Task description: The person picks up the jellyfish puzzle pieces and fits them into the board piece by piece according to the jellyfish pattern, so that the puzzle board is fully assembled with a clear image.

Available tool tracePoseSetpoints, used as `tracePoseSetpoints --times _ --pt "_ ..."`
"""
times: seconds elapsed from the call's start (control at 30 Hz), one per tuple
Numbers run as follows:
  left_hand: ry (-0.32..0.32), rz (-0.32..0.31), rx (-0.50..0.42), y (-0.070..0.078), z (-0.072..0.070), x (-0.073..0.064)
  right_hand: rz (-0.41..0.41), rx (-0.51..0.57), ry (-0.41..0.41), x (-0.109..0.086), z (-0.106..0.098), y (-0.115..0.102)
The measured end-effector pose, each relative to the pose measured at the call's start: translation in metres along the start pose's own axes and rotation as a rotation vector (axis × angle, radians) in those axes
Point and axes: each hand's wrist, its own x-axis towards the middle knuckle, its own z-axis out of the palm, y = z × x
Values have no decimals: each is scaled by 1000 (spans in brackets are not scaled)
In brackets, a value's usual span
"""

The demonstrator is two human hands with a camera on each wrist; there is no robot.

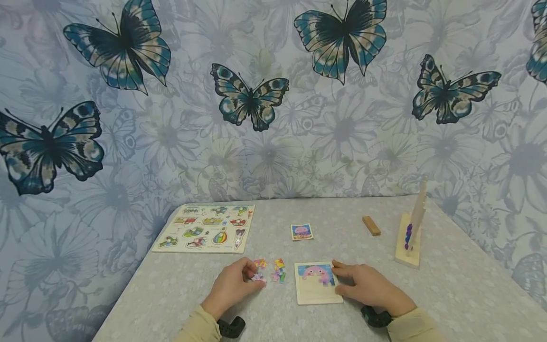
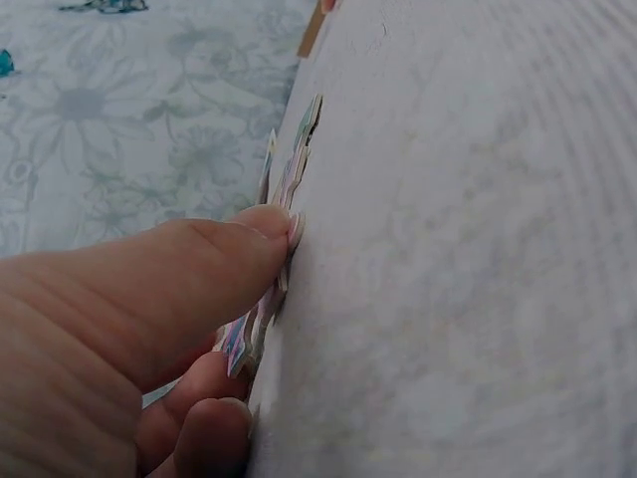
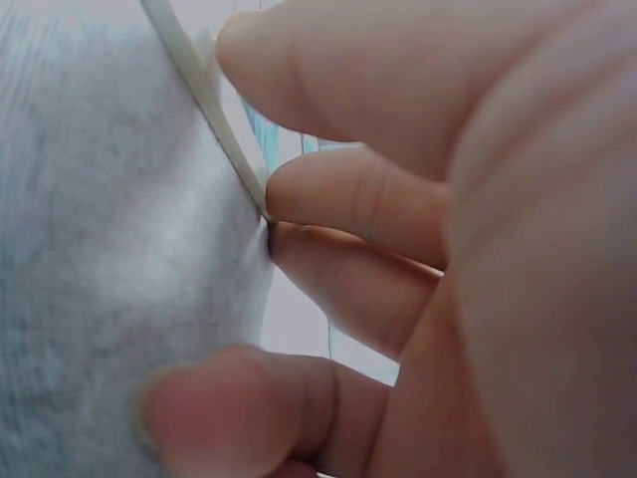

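My left hand (image 1: 232,284) pinches a small colourful jigsaw piece (image 1: 258,277) between thumb and fingers, low over the table; in the left wrist view the thumb (image 2: 234,254) presses against thin pieces (image 2: 239,344) seen edge-on. More jigsaw pieces (image 1: 279,270) lie just right of that hand. At the middle sits a square wooden puzzle board (image 1: 309,297), its upper part filled with a pink cartoon picture (image 1: 316,273) and its lower part bare wood. My right hand (image 1: 367,285) rests along the board's right side, fingers touching its edge (image 3: 224,129) without wrapping round it.
A small picture card (image 1: 302,232) lies beyond the board. Back left is a large vehicle puzzle board (image 1: 205,230). On the right lie a wooden block (image 1: 371,225) and an upright wooden stand (image 1: 408,251) with purple beads. A butterfly-patterned backdrop (image 1: 265,161) rises behind the table.
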Motion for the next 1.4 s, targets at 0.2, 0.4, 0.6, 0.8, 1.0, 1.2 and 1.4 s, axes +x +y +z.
tracePoseSetpoints --times 0.2,0.4,0.6,0.8,1.0,1.2,1.4 --pt "-10 25 7 -3 -1 1 4 -2 2 1 1 0" --pt "-26 28 -39 -5 -4 2 6 0 3 1 1 0" --pt "-37 22 -180 -3 -7 0 8 -4 0 1 1 -2" --pt "-52 102 -250 0 -3 0 7 -12 1 1 0 -3" --pt "-75 129 -239 -1 2 -2 4 -9 5 0 0 -3" --pt "-29 174 -118 2 2 -3 -2 4 4 -2 -1 -4" --pt "8 185 -11 2 -3 -1 -1 2 6 -3 -1 -3"
